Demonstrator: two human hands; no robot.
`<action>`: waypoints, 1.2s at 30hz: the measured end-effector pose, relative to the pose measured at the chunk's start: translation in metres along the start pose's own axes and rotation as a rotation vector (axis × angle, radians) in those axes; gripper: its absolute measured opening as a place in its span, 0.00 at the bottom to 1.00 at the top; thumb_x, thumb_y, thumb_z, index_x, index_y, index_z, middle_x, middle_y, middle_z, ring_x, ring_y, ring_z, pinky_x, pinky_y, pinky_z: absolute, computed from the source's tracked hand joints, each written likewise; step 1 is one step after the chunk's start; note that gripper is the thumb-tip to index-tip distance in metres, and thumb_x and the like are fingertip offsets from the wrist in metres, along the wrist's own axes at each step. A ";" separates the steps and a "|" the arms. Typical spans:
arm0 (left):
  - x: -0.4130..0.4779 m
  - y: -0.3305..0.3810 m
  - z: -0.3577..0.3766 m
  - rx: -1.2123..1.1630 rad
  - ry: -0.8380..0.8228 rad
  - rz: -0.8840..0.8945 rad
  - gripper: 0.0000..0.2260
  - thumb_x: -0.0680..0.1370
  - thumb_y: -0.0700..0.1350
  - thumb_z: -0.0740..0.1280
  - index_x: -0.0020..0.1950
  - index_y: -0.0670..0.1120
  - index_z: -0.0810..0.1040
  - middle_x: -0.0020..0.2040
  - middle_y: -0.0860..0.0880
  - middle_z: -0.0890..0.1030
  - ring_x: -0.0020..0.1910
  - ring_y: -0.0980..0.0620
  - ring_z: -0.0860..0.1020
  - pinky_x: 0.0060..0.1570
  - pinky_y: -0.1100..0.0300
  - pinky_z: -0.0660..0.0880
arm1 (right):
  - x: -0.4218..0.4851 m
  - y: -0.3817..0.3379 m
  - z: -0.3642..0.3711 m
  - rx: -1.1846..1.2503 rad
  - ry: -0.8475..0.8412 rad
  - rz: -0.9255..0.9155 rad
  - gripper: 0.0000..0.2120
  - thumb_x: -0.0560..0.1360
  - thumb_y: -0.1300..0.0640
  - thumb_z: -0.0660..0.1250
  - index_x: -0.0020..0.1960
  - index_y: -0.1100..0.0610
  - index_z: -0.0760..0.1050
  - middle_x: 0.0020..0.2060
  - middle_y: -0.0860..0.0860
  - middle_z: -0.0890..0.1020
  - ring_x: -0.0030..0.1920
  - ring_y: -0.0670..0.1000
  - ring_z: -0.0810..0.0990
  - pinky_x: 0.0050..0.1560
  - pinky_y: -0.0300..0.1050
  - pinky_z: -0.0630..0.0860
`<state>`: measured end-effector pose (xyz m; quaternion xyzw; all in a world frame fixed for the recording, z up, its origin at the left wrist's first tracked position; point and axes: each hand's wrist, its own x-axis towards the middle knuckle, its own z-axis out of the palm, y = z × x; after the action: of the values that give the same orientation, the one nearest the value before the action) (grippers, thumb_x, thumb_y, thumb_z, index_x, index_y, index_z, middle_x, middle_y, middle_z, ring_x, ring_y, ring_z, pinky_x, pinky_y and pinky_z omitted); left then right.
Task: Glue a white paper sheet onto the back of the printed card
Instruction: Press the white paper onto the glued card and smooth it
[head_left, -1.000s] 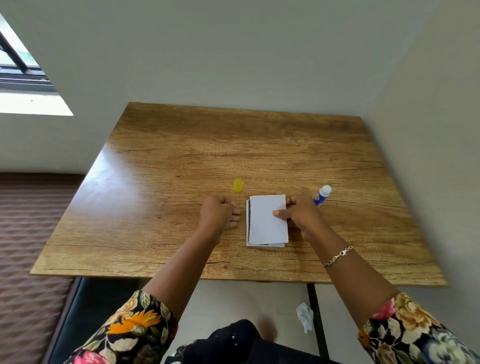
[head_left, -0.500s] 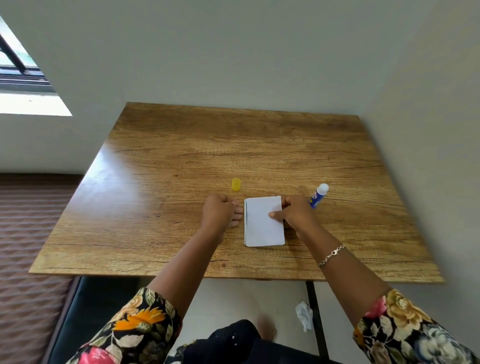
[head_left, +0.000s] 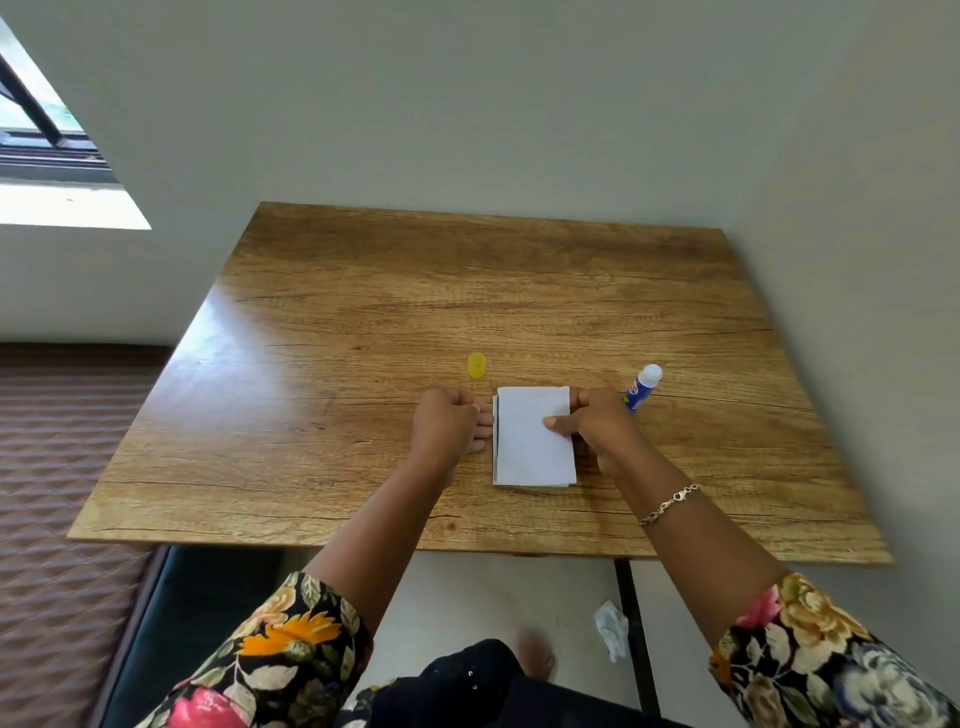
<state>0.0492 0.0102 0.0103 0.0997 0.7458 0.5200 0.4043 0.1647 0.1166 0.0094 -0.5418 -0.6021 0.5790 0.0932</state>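
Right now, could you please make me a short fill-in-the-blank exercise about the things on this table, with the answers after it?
1. The small cap beyond the left hand is ____ in colour.
2. The glue stick lies on the table to the ____ of the right hand.
3. The right hand's ____ rests on top of the white paper sheet.
Answers: yellow; right; thumb.

White paper sheet (head_left: 532, 441) nudged square over printed card (head_left: 496, 423), slight skew taken out; card strip showing past sheet's near edge shrank to faint sliver; dark strip along left edge thinned to narrow line
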 end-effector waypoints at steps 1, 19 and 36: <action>0.000 0.000 0.000 0.003 0.001 0.002 0.11 0.79 0.35 0.56 0.40 0.43 0.73 0.39 0.46 0.79 0.40 0.50 0.79 0.37 0.61 0.77 | 0.000 -0.001 0.000 0.003 -0.006 0.008 0.13 0.69 0.69 0.69 0.53 0.66 0.75 0.51 0.58 0.80 0.43 0.50 0.76 0.33 0.38 0.71; 0.000 -0.007 -0.004 0.224 0.068 0.115 0.07 0.76 0.35 0.60 0.43 0.43 0.77 0.39 0.46 0.80 0.38 0.48 0.77 0.40 0.54 0.78 | 0.000 -0.001 0.010 -0.172 0.058 -0.036 0.12 0.67 0.65 0.72 0.50 0.64 0.77 0.52 0.60 0.82 0.52 0.58 0.80 0.56 0.59 0.77; -0.002 -0.017 0.007 0.978 0.014 0.394 0.19 0.70 0.47 0.72 0.57 0.48 0.70 0.58 0.46 0.74 0.55 0.45 0.74 0.42 0.57 0.67 | -0.003 0.005 0.018 -0.636 0.181 -0.323 0.14 0.68 0.58 0.71 0.51 0.60 0.75 0.49 0.56 0.82 0.48 0.56 0.79 0.35 0.41 0.68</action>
<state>0.0600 0.0062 -0.0044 0.4118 0.8711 0.1779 0.2000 0.1553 0.1018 0.0011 -0.4908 -0.8190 0.2905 0.0631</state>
